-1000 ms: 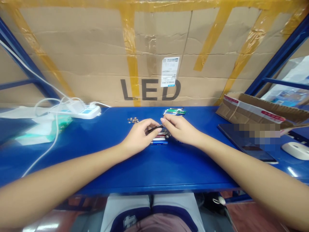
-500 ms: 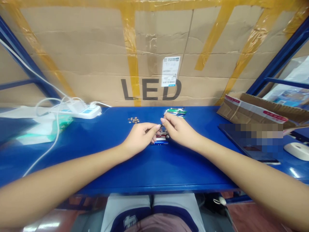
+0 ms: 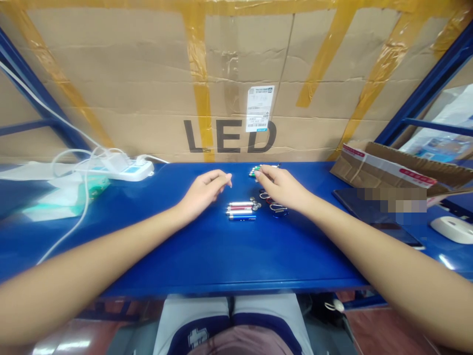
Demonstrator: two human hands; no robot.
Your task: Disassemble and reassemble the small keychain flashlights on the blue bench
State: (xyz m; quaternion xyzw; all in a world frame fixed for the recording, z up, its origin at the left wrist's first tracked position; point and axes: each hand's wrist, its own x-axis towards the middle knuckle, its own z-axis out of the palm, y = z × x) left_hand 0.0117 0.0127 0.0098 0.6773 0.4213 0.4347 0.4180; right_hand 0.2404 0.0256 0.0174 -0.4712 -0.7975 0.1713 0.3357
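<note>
Blue tabletop (image 3: pixel 221 261), glossy. Slim metal tubes (image 3: pixel 242 217) lie side by side near its middle, between the wrists and a little nearer the body than the fingertips. Small round discs (image 3: pixel 254 207) sit loose by the tubes' right ends; looped clips (image 3: pixel 276 208) lie farther right, partly covered by the right hand (image 3: pixel 283 186). Left hand (image 3: pixel 207 190) over the far left side of the row, thumb and index tips close together; cannot tell whether anything is pinched there. Right hand curled, thumb towards the green pieces (image 3: pixel 254 172); contact or grip cannot be told. Hands well apart from each other. My judgement: fine fingertip work, best done with light pinches, one small part at a time, keeping the right palm's heel off the clips so nothing snags. Discs would probably skid on slick paint if brushed; tubes might roll. Hard to make out: inner fingers of both hands, the green pieces' extent behind the right knuckles, the exact disc count, print on the tubes. Dark flat device (image 3: pixel 380 227) at right partly masked by pixelation.
</note>
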